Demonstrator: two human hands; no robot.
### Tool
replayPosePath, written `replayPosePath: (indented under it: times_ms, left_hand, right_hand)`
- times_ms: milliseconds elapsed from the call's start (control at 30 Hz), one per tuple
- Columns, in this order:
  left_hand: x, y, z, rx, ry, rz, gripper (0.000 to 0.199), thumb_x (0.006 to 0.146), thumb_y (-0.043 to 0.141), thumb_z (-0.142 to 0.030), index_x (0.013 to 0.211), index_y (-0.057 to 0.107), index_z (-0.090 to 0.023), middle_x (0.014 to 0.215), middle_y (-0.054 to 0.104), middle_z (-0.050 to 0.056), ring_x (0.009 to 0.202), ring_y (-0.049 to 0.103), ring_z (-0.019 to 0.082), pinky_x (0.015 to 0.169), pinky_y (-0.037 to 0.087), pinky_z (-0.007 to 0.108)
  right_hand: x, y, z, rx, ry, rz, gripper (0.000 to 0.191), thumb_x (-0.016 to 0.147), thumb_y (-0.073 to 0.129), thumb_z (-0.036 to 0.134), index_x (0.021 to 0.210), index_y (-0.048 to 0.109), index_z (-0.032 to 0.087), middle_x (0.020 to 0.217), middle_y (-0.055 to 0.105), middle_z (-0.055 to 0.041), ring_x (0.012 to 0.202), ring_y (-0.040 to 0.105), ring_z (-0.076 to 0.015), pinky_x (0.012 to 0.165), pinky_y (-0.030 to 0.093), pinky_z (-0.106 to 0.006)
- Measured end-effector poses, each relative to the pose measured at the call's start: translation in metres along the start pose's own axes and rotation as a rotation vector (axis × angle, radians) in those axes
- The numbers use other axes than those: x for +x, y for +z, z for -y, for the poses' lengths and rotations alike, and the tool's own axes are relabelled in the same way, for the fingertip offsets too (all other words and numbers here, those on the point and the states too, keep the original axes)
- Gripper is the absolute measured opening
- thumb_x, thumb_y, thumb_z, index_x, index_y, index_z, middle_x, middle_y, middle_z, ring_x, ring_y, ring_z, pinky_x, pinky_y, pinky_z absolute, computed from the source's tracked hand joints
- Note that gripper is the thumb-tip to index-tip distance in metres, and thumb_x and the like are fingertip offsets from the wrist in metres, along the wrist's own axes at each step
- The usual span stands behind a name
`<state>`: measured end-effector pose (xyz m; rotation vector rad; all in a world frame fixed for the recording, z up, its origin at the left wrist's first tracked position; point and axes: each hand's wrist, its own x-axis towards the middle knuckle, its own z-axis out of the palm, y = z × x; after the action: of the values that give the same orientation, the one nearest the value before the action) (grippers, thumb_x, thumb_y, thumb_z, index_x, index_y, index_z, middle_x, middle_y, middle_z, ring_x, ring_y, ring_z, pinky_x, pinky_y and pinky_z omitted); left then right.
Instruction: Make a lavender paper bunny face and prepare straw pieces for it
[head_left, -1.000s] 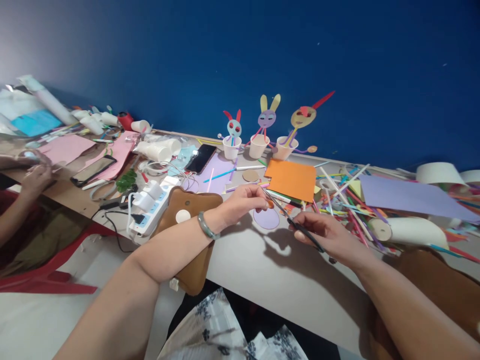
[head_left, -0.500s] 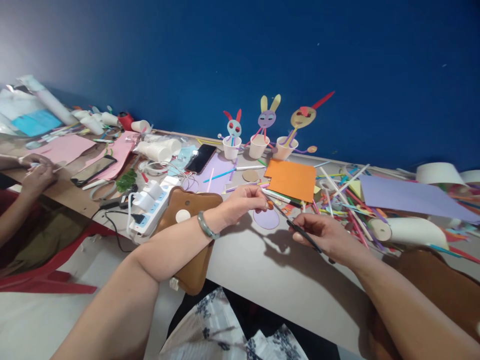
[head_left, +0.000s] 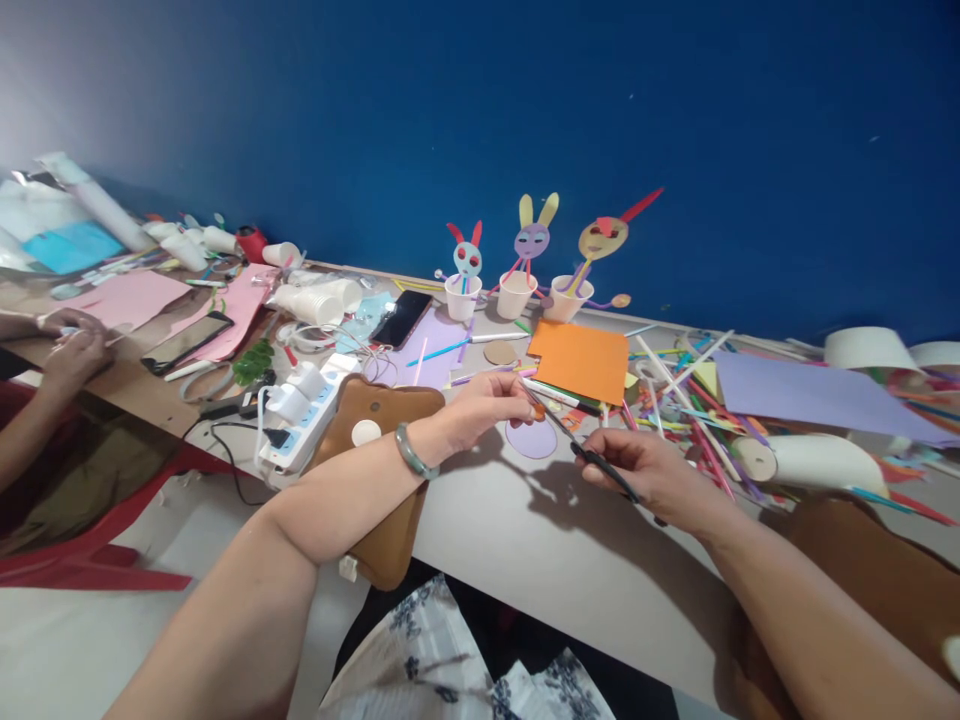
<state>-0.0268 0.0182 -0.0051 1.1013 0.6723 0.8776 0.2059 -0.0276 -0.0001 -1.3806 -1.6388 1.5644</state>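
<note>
My left hand (head_left: 491, 405) pinches a small orange piece (head_left: 538, 411) between thumb and fingers, above the table. My right hand (head_left: 634, 468) is closed on the black handles of a pair of scissors (head_left: 607, 472), whose blades reach up-left to the orange piece. Below the blades a lilac paper circle (head_left: 532, 440) lies flat. Just behind it are an orange sheet (head_left: 581, 362) and a white marker (head_left: 553, 392). Three cups, the middle one (head_left: 517, 297) among them, hold paper-faced figures at the wall.
A white power strip (head_left: 304, 420) and a brown pouch (head_left: 390, 500) lie left of my hands. Coloured strips, a lilac sheet (head_left: 817, 395) and a white roll (head_left: 829, 461) are at the right. Another person's hands (head_left: 75, 350) are at the far left.
The view has shifted very slightly, so objects on the right appear a little further left. Both hands keep almost the same pose and hold.
</note>
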Motion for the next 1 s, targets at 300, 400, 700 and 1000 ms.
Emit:
replayPosePath:
  times_ms: [300,400,700,1000]
  left_hand:
    - [0.0,-0.001,0.001,-0.001,-0.002,-0.002,0.023,0.061,0.076,-0.026,0.058,0.056,-0.016,0.06,0.061,0.001,0.061,0.052,0.009,0.065,0.039,0.027]
    - [0.0,-0.001,0.003,-0.022,0.01,0.005,0.023,0.062,0.076,-0.026,0.058,0.056,-0.016,0.064,0.063,0.002,0.062,0.053,0.009,0.064,0.039,0.027]
    - [-0.001,-0.004,-0.001,-0.068,0.053,0.121,0.023,0.058,0.08,-0.025,0.059,0.059,-0.015,0.07,0.067,0.003,0.061,0.057,0.009,0.059,0.039,0.024]
    - [0.005,-0.006,-0.001,-0.19,0.27,-0.193,0.026,0.062,0.075,-0.028,0.058,0.051,-0.018,0.049,0.054,-0.004,0.044,0.043,0.005,0.046,0.027,0.022]
  right_hand:
    - [0.002,0.0,-0.003,-0.009,-0.002,0.015,0.047,0.062,0.088,0.059,0.064,0.064,0.019,0.057,0.054,0.0022,0.053,0.045,-0.0103,0.053,0.039,-0.025]
    - [0.002,0.003,0.0,-0.009,-0.008,-0.044,0.049,0.061,0.086,0.063,0.061,0.062,0.02,0.055,0.053,0.0022,0.052,0.044,-0.0104,0.052,0.038,-0.026]
    - [0.054,0.015,0.015,-0.246,-0.071,-0.257,0.054,0.068,0.073,0.071,0.061,0.06,0.02,0.056,0.057,-0.0012,0.054,0.046,-0.0129,0.052,0.034,-0.027]
    - [0.161,0.024,0.063,-0.32,-0.149,-0.385,0.052,0.077,0.07,0.066,0.059,0.051,0.022,0.058,0.052,-0.0002,0.06,0.038,-0.0127,0.055,0.031,-0.03]
